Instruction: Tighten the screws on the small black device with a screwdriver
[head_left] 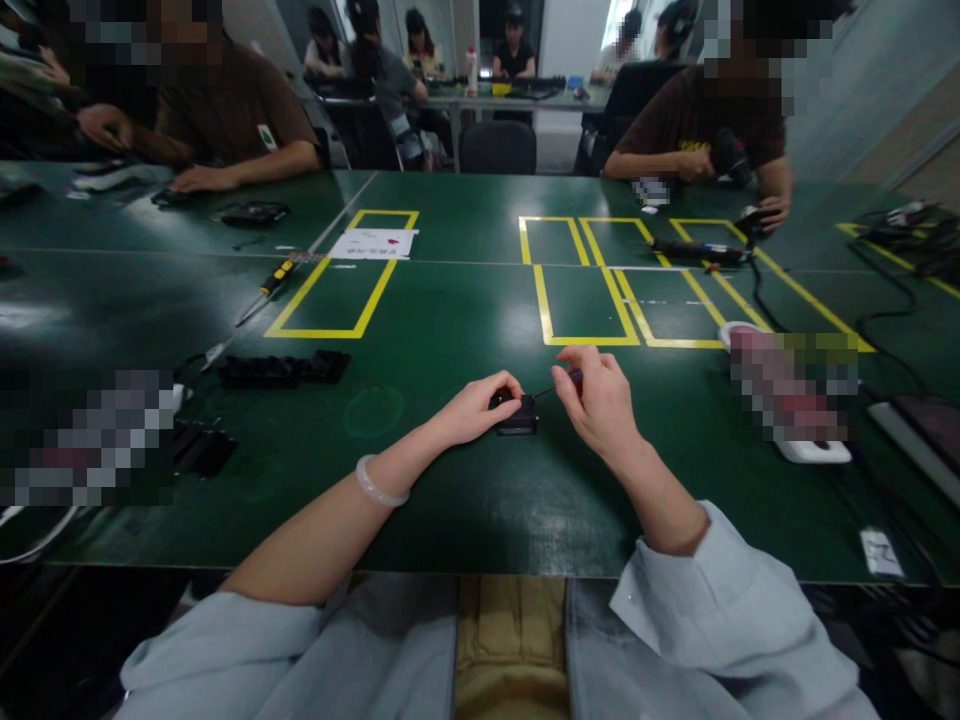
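Note:
My left hand (484, 405) is closed on a small black box-like part (517, 418) that rests on the green table (442, 510). Its fingers press on the top and left side of the part and hide some of it. My right hand (598, 398) pinches a screwdriver (576, 379) with a dark handle. The thin shaft points left, and its tip is at the right side of the black part; whether it touches a screw is too small to tell.
Black plastic parts (283, 367) lie to the left. A yellow-black screwdriver (276, 280) and a white paper (375, 244) are farther off. At right stand a white-rimmed device (814, 448), cables and a black pen-shaped tool (697, 251). Two co-workers sit opposite, one holding a power tool (729, 155).

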